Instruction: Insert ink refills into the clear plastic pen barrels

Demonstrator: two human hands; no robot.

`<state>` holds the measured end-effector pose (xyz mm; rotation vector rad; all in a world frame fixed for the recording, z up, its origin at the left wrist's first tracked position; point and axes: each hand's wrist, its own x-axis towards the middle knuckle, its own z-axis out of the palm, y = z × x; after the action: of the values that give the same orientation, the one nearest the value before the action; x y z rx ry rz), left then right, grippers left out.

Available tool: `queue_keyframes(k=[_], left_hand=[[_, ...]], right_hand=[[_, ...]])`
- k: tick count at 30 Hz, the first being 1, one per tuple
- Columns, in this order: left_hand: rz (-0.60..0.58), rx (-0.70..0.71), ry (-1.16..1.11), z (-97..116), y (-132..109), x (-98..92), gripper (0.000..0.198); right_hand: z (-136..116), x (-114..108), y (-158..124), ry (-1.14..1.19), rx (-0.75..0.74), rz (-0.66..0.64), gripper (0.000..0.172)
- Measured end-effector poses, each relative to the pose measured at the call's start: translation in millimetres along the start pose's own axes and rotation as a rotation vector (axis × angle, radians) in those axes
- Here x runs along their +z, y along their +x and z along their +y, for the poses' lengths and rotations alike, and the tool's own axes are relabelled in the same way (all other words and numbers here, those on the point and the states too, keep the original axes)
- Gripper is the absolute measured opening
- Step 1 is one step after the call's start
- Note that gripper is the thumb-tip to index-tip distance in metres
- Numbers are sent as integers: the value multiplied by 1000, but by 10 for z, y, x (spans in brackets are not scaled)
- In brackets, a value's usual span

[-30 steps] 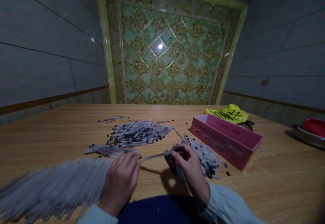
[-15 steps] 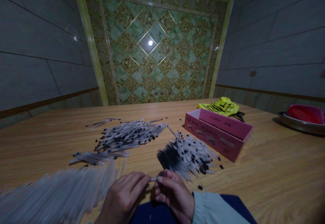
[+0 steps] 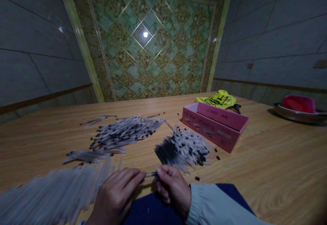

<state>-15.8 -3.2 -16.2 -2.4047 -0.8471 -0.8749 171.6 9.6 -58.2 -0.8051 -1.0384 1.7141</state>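
Where the wood table (image 3: 281,150) spreads out, a pile of clear tubes (image 3: 51,197) lies front L — a pink box (image 3: 209,129) sits R, w/ a yellow bag (image 3: 221,99) just behind. Low centre, L hand (image 3: 116,192) and R hand (image 3: 175,189) are close, each w/ fingers closed on an end of one thin stick (image 3: 151,174) btwn them — prob. a pen tube, but too small to be sure. One black bit (image 3: 197,178) lies just R of the R hand.

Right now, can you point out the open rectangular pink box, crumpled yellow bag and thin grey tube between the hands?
Open rectangular pink box (image 3: 209,127): head view, printed long side.
Crumpled yellow bag (image 3: 221,99): head view, middle.
Thin grey tube (image 3: 150,174): head view, exposed middle part.
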Motion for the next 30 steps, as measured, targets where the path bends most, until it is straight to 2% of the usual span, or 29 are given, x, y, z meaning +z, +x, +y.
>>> queue_keyframes(k=[6, 13, 20, 25, 30], left_hand=[[-31, -35, -74, 7, -23, 25, 25], [-143, -118, -141, 8, -43, 64, 26], [-153, -120, -138, 26, -40, 89, 23], [-198, -143, -144, 48, -35, 98, 25], [-160, -141, -139, 30, -29, 80, 24]], right_hand=[[-14, -16, -15, -50, -48, 21, 37], [2, -55, 35, -183, -81, 37, 39], [33, -94, 44, -322, -67, 18, 32], [15, -88, 31, -376, -101, 70, 24], [-47, -61, 13, -375, -195, 75, 31]])
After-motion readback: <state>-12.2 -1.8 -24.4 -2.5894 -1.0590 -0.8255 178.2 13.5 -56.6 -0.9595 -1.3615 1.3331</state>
